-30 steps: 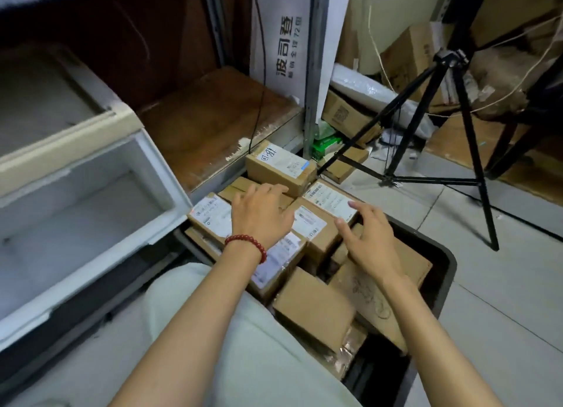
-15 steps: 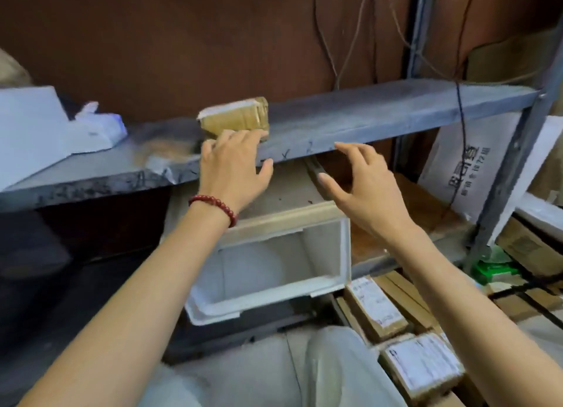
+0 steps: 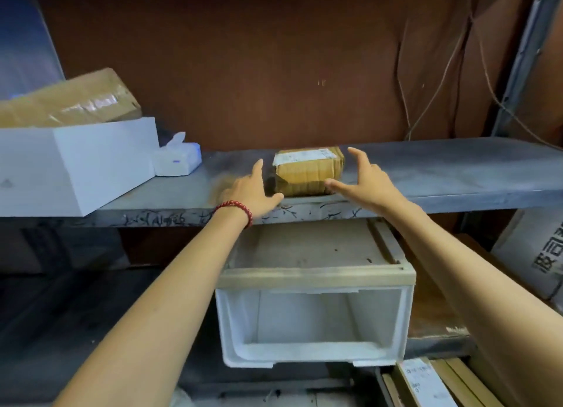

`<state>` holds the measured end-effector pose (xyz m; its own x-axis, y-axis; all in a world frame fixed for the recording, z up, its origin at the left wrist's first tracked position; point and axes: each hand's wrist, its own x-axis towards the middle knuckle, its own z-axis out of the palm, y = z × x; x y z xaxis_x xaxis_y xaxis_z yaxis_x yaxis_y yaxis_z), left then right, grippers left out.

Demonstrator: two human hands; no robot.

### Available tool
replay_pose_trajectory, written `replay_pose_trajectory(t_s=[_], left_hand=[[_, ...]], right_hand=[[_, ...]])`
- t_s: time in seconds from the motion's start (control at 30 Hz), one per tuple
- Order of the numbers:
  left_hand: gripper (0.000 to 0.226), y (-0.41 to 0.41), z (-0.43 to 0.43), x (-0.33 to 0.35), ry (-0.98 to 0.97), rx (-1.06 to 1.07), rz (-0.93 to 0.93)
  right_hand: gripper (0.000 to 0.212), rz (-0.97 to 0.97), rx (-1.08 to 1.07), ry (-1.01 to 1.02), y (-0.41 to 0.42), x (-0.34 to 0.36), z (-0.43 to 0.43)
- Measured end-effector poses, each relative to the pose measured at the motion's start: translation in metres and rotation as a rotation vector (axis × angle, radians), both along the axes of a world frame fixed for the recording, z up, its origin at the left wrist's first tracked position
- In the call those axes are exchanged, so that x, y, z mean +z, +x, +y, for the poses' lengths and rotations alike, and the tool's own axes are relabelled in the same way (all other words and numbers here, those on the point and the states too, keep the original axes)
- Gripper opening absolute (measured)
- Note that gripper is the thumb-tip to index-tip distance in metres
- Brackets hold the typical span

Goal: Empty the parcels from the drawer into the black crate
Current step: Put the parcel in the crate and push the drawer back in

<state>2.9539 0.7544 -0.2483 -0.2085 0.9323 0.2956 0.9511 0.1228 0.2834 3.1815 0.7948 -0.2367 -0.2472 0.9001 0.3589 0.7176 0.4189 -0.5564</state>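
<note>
Flanking a small cardboard parcel [image 3: 309, 175], both hands are held at shelf height, apart, one on each side.

Left hand [image 3: 248, 190]: fingers straight and spread, thumb low by the parcel's front left corner. Red bead bracelet [image 3: 236, 208] on the wrist.

Right hand [image 3: 365, 182]: fingers splayed, index finger raised beside the parcel's right end, thumb across its lower front edge.

Neither hand is curled round the parcel. Cannot tell whether any fingertip touches the cardboard.

Parcel lies flat near the front edge of a grey shelf [image 3: 457, 175], white label on top.

Drawer [image 3: 313, 318]: white plastic, pulled out below the shelf, directly under the parcel.

Left end of the shelf: white box [image 3: 76, 165] overhanging the front edge, a brown package [image 3: 70, 101] lying on top of it. Tissue pack [image 3: 176, 159] just beside the box, well apart from the parcel.

Lower right corner: labelled cardboard boxes [image 3: 423, 382], cropped by the frame. What they lie in cannot be seen.

Cables [image 3: 457, 56] hang against the brown back wall at the right.
</note>
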Motion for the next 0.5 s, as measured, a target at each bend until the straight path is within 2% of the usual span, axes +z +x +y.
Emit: replay_pose_trajectory(t_s=[0.17,0.23,0.37,0.5], left_hand=[[0.097,-0.001,0.033,-0.005,-0.089,0.017,-0.125],[0.093,0.002,0.041,-0.006,-0.075,-0.023,-0.187],[0.091,0.014,0.047,-0.011,0.007,-0.049,-0.33],[0.093,0.02,0.039,-0.008,0.078,-0.06,-0.368]], right_hand=[[0.105,0.052,-0.043,-0.217,-0.018,0.006,0.033],[0.102,0.078,-0.017,-0.287,-0.023,0.006,0.04],[0.082,0.107,0.072,-0.261,-0.028,0.002,0.041],[0.079,0.203,0.106,-0.21,-0.025,0.005,0.029]])
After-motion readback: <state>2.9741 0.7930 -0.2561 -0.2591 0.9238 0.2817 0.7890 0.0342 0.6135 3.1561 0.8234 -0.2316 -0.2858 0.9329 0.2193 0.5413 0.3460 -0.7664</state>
